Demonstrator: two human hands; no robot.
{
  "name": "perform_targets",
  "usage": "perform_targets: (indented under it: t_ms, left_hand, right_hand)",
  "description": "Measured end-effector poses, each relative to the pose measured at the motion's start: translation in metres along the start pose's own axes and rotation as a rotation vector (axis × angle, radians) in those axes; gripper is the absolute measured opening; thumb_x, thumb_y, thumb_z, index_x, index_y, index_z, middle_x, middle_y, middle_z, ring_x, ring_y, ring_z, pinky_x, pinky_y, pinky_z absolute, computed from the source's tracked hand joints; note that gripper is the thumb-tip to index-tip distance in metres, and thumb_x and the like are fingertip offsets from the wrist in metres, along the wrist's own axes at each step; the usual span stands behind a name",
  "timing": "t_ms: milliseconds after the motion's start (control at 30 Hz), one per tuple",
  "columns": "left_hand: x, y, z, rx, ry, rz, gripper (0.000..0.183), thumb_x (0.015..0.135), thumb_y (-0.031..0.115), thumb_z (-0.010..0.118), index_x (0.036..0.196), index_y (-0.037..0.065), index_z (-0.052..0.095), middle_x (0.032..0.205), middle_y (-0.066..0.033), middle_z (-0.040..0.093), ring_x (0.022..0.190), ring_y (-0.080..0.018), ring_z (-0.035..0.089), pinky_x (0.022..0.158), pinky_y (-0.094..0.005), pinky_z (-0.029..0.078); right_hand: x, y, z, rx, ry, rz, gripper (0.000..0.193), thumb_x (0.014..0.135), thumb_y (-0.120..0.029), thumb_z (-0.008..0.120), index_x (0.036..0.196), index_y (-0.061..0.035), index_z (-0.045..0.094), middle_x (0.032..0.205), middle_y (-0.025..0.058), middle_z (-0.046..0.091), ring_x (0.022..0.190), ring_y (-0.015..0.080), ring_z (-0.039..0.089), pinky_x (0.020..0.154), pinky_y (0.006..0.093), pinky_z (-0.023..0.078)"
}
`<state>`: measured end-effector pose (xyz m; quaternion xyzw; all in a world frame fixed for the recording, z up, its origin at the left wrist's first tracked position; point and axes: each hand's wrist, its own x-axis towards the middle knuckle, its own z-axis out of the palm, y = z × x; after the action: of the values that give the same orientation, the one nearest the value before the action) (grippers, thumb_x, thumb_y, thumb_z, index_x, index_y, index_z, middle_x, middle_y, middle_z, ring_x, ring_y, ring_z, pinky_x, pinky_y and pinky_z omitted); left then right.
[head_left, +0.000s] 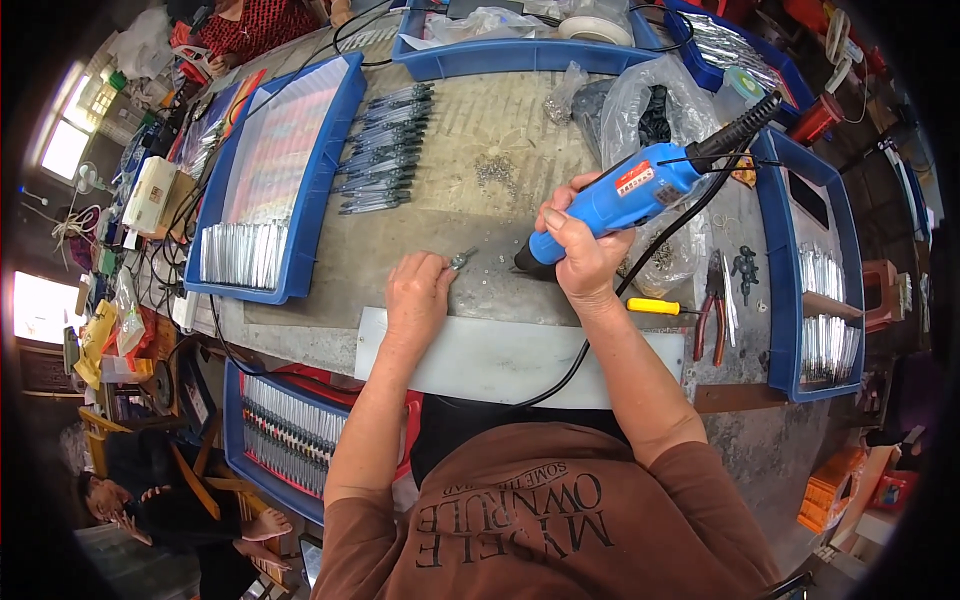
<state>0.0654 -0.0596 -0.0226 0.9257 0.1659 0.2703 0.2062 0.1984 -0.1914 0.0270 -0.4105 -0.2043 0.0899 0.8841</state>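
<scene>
My right hand [590,250] is wrapped round a blue electric screwdriver [625,195], which slants with its black nose down at the worktop and its corded end toward the upper right. My left hand [415,290] rests on the table, fingertips closed on a small dark grey part with a round head [460,261]. Tiny screws [500,258] lie scattered between the two hands. Farther away is a pile of small metal screws [495,172]. A row of dark, slim clip-like parts [385,145] lies beyond my left hand.
Blue trays with slim silvery pieces stand at left [290,270] and right [790,300]; another blue tray [500,62] is at the back. Red-handled pliers [710,320] and a yellow-handled screwdriver [652,306] lie right. The black cord [578,362] crosses the front edge. A person [160,500] sits lower left.
</scene>
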Motion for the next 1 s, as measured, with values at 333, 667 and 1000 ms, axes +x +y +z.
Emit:
perform_targets:
  t_ms: [333,667,1000]
  left_hand:
    - [0.004,-0.001,0.0,0.018,-0.062,-0.027,0.009,0.066,0.008,0.064,0.07,0.006,0.056,0.074,-0.006,0.055,0.071,-0.0267,0.051,0.064,-0.0365,0.041]
    - [0.007,0.005,0.0,0.067,-0.076,-0.112,0.009,0.067,0.01,0.064,0.07,0.005,0.057,0.075,-0.0061,0.056,0.074,-0.0263,0.053,0.063,-0.0356,0.043]
    - [0.004,0.004,0.0,0.045,-0.04,-0.145,0.009,0.066,0.011,0.065,0.068,0.006,0.057,0.074,-0.0047,0.056,0.073,-0.0258,0.052,0.063,-0.0353,0.044]
  right_hand:
    - [0.001,-0.001,0.0,0.046,0.006,0.028,0.037,0.063,0.002,0.057,0.097,0.0008,0.045,0.076,0.0069,0.051,0.066,0.0127,0.052,0.058,0.0266,0.046]
    - [-0.002,-0.001,0.005,0.018,-0.039,0.021,0.037,0.063,0.002,0.056,0.098,0.0002,0.044,0.075,0.0072,0.051,0.064,0.0134,0.052,0.056,0.0278,0.047]
    - [0.005,0.013,0.04,-0.095,-0.139,-0.015,0.037,0.064,0.0,0.058,0.098,-0.0011,0.043,0.073,0.0074,0.05,0.06,0.0158,0.052,0.055,0.0299,0.045]
